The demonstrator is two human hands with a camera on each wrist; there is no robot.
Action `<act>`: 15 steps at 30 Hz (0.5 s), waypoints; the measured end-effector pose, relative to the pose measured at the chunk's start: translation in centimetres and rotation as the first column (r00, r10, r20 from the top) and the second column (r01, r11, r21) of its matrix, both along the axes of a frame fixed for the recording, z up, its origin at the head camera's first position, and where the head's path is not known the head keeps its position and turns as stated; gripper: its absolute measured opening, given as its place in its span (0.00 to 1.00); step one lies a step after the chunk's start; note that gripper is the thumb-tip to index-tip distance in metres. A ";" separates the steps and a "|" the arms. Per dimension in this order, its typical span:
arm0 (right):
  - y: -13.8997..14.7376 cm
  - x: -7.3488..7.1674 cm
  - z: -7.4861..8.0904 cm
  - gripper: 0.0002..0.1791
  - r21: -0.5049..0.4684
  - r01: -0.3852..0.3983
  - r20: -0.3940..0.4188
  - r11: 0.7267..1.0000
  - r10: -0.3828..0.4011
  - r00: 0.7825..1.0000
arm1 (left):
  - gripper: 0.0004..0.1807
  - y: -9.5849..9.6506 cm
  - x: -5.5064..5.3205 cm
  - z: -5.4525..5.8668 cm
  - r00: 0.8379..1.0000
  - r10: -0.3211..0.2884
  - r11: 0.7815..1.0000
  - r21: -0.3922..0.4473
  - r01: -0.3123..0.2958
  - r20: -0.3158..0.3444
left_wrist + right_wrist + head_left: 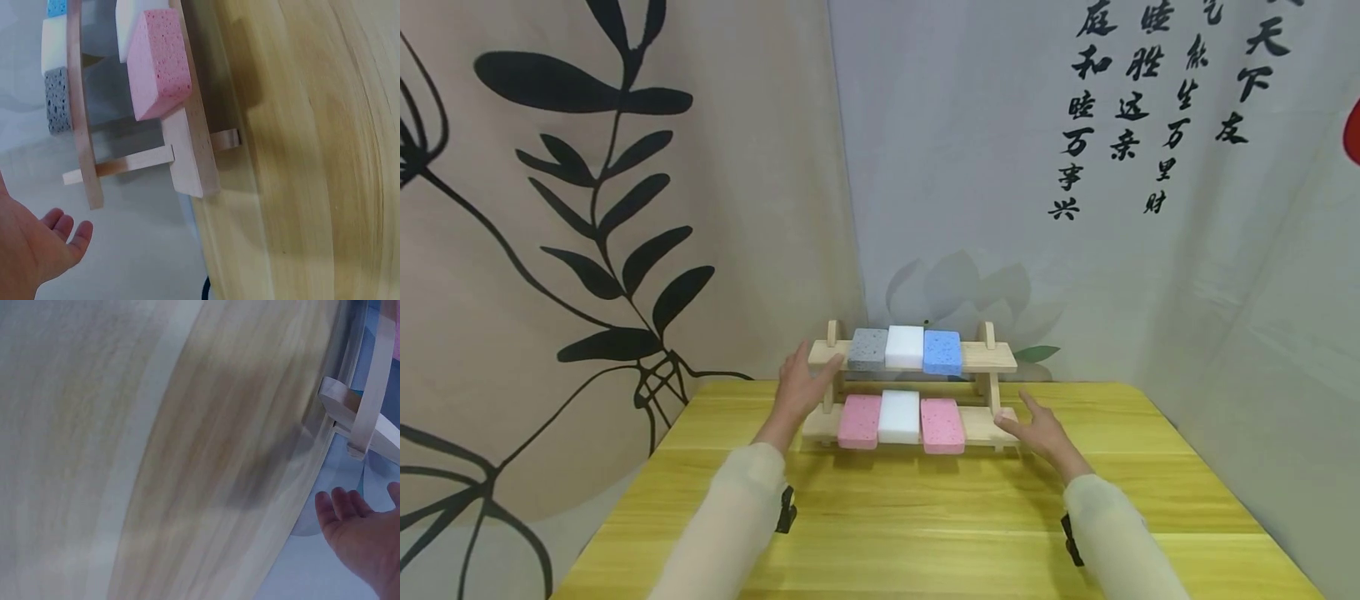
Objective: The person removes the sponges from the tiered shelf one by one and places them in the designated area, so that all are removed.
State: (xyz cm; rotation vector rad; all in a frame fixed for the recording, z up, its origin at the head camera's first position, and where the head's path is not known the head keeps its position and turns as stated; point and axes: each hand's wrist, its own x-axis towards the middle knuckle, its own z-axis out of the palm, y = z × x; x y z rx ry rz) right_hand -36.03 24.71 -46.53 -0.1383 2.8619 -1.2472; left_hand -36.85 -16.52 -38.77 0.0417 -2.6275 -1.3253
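Note:
A two-tier wooden rack point(992, 358) stands toward the far edge of the table. Its upper board bears a grey sponge point(868, 350), a white block point(904, 347) and a blue sponge point(942, 353). On the lower board, another white block point(898, 417) sits between a left pink sponge point(859, 422) and a right pink sponge point(942, 427). My left hand point(800, 387) is beside the rack's left end, fingers loosely extended; the left wrist view shows a gap there. At the right end, my right hand point(1041, 429) has its fingers spread beside the lower board, holding nothing.
The yellow wood-grain table point(925, 525) stretches in front of the rack. Directly behind it hangs a pale cloth point(970, 183) with dark lettering, and a leaf-patterned cloth point(760, 208) hangs at the left. Dark straps sit near both sleeve cuffs.

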 end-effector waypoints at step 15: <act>-0.1 -0.6 -2.1 0.51 -0.117 0.032 0.087 0.993 -0.022 0.996 | 0.53 1.7 -0.5 -0.7 0.999 0.027 0.995 0.095 -0.025 -0.018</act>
